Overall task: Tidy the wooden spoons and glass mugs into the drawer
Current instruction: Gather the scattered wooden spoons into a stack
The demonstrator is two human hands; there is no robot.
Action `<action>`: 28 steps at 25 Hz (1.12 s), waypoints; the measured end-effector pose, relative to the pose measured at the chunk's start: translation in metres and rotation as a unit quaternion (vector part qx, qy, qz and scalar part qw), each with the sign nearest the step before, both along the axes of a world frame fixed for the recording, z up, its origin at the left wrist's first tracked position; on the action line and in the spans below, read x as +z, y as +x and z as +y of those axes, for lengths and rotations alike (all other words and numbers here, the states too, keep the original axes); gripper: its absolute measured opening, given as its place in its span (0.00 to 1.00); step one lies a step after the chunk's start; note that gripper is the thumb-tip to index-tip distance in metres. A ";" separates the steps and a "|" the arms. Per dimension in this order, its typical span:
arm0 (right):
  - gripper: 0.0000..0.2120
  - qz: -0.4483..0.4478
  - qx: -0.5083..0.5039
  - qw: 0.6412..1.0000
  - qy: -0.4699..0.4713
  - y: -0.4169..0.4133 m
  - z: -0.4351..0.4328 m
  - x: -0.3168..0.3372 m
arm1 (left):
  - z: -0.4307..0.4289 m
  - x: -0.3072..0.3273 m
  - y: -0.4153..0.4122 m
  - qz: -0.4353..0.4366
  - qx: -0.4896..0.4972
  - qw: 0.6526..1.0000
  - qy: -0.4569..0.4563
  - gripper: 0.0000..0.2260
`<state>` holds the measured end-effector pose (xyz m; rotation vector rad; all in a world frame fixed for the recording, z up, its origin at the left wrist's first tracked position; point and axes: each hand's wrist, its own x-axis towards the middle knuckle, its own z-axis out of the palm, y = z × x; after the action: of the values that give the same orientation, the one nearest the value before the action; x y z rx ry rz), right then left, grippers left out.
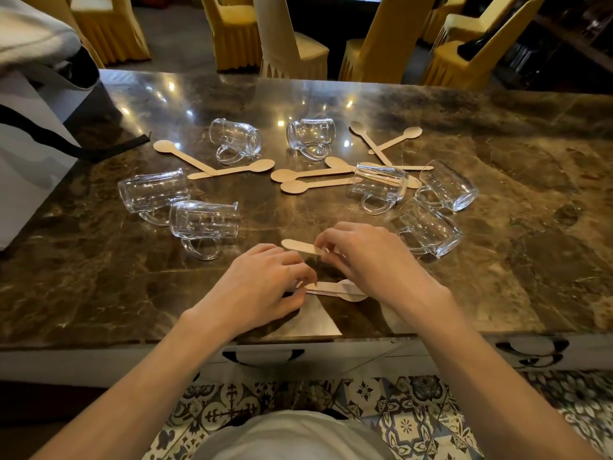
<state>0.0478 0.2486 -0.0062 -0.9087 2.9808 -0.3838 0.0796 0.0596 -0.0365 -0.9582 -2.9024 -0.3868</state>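
Several glass mugs lie on their sides on the marble table (497, 134), among them one at the near left (202, 224) and one at the near right (431, 232). Several flat wooden spoons lie scattered between them, such as a crossed pair at the left (212, 169). My right hand (368, 257) pinches the handle of one wooden spoon (300, 245) just above the tabletop. My left hand (262, 287) pinches the handle end of another spoon (338, 290) that lies on the table near the front edge. Below the edge, the drawer front with its dark handle (262, 356) is closed.
A white bag with black straps (30, 151) stands on the table's left end. Chairs in yellow covers (292, 44) line the far side. A second drawer handle (530, 350) shows at the right. Patterned floor tiles lie below.
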 end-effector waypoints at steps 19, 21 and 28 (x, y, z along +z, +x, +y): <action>0.12 -0.030 0.032 0.998 0.041 -0.030 -0.010 0.000 | -0.071 0.058 -0.069 0.019 0.222 0.973 0.054 0.08; 0.12 0.026 0.015 0.999 0.042 -0.049 -0.014 0.004 | -0.096 0.063 -0.091 0.033 0.272 0.961 0.036 0.07; 0.11 0.078 -0.064 0.988 0.118 -0.112 -0.031 0.000 | -0.156 0.065 -0.158 -0.005 0.273 0.961 -0.048 0.10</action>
<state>-0.0645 0.2181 -0.0067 -0.7605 3.1452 0.0445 -0.0786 -0.0960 0.0281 -0.1288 -3.0443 -0.2105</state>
